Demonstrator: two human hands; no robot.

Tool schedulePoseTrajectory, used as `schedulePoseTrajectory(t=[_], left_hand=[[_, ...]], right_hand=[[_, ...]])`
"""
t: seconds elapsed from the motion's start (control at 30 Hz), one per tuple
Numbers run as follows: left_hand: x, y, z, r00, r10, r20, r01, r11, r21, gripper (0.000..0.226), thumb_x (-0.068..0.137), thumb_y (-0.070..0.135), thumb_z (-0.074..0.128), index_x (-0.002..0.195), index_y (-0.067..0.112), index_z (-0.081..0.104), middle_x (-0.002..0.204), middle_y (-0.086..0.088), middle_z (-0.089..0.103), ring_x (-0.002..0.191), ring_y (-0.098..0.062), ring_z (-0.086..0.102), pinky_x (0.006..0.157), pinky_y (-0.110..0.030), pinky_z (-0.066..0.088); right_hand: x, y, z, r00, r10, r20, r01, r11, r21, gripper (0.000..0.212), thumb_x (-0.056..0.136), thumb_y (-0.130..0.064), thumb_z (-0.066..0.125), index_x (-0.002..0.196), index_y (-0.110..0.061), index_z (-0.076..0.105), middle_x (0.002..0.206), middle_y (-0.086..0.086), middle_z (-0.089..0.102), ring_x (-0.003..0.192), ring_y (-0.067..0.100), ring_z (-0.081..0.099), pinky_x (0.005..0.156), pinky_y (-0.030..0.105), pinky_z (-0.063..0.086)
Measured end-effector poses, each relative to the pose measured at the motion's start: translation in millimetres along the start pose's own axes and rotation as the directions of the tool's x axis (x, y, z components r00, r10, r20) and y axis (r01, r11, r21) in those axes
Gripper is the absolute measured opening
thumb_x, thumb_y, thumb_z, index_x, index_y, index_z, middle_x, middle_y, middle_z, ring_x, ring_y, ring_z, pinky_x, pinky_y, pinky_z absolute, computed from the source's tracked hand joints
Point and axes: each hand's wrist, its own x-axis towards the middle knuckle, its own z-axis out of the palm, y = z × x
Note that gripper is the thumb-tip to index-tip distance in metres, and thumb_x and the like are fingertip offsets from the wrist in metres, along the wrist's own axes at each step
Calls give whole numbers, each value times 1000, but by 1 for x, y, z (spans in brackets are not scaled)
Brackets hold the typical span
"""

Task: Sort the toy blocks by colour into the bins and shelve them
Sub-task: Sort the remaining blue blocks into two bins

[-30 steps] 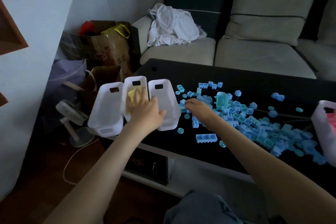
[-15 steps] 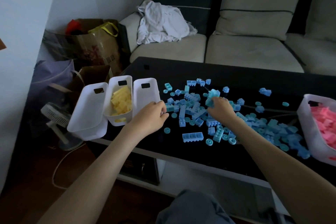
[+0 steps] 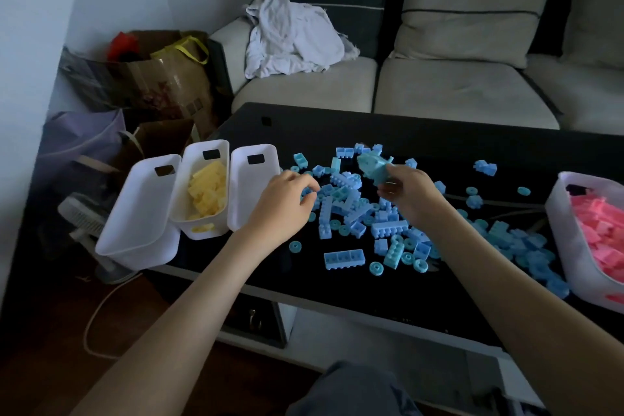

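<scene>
Several blue blocks (image 3: 351, 209) lie scattered over the black table (image 3: 439, 149). Three white bins stand at its left end: an empty left bin (image 3: 135, 213), a middle bin (image 3: 202, 233) with yellow blocks (image 3: 207, 189), and an empty right bin (image 3: 250, 186). A fourth bin (image 3: 560, 213) at the right edge holds pink blocks (image 3: 601, 230). My right hand (image 3: 410, 196) holds a large teal-blue piece (image 3: 373, 165) above the pile. My left hand (image 3: 287, 203) hovers with curled fingers at the pile's left edge, beside the right bin; whether it holds a block is hidden.
A beige sofa (image 3: 439, 88) with a crumpled white cloth (image 3: 293, 37) stands behind the table. Paper bags (image 3: 152, 78) and a small fan (image 3: 84, 223) sit on the floor left of the table. The left bin overhangs the table's corner.
My left hand has left the yellow bin and moved right to the pile's edge. My right hand has picked the large teal-blue piece up from the pile and lifted it.
</scene>
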Motion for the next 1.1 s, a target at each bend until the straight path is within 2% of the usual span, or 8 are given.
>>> schedulePoseTrajectory(t=[0.23,0.33,0.4,0.47,0.63,0.73,0.9,1.1], left_hand=[[8,34,-3,967,-199,161,235,938,-256,43,93,56,39,106,18,55,104,8,58,99,-8,55,87,-28,43],[11,36,-9,907,-305,291,421,677,-603,44,91,61,40,98,20,55,99,2,65,98,-12,62,94,-33,47],[10,33,-14,888,-310,340,456,486,-746,32,95,45,47,101,15,57,100,-2,67,98,-16,66,92,-32,51],[8,26,-17,881,-365,300,457,492,-741,32,95,38,53,112,11,56,105,-5,67,94,-16,68,87,-31,54],[1,7,-38,821,-571,24,484,672,-560,29,91,42,54,106,18,57,88,4,65,78,-8,63,66,-24,51],[-2,-13,-51,829,-529,-181,483,841,-246,33,88,42,54,109,17,52,89,2,61,78,-13,57,64,-28,42],[-4,-30,-47,850,-524,56,455,784,422,48,88,57,47,108,14,54,84,-3,58,85,-22,57,76,-35,44],[-7,-11,-39,937,-331,-114,346,823,450,42,94,44,45,122,13,50,120,-11,53,111,-29,49,91,-41,38]], right_hand=[[-18,-1,10,875,6,484,-31,999,43,17,98,-17,43,97,-9,58,85,3,62,77,12,60,79,27,50],[-21,3,23,823,9,568,-21,1000,15,23,99,-22,41,99,-10,61,89,4,62,82,14,59,82,30,48],[-23,7,34,780,5,625,19,999,-31,24,99,-25,40,100,-10,59,93,4,62,86,15,60,84,30,48],[-25,10,46,737,9,676,49,997,-67,22,100,-26,41,99,-12,58,97,3,61,93,17,59,88,31,48],[-34,8,72,670,59,740,65,988,-138,17,96,-22,50,108,-15,58,106,1,59,99,16,57,87,31,50],[-32,9,72,770,93,631,154,933,-325,23,95,-19,53,118,-15,57,110,2,60,97,16,60,88,33,51],[-26,17,53,853,63,518,359,649,-671,20,94,-20,55,114,-17,57,103,2,62,89,13,60,80,26,51],[-24,10,31,867,47,495,407,504,-761,20,94,-16,54,113,-17,60,105,-3,60,94,12,58,82,24,45]])
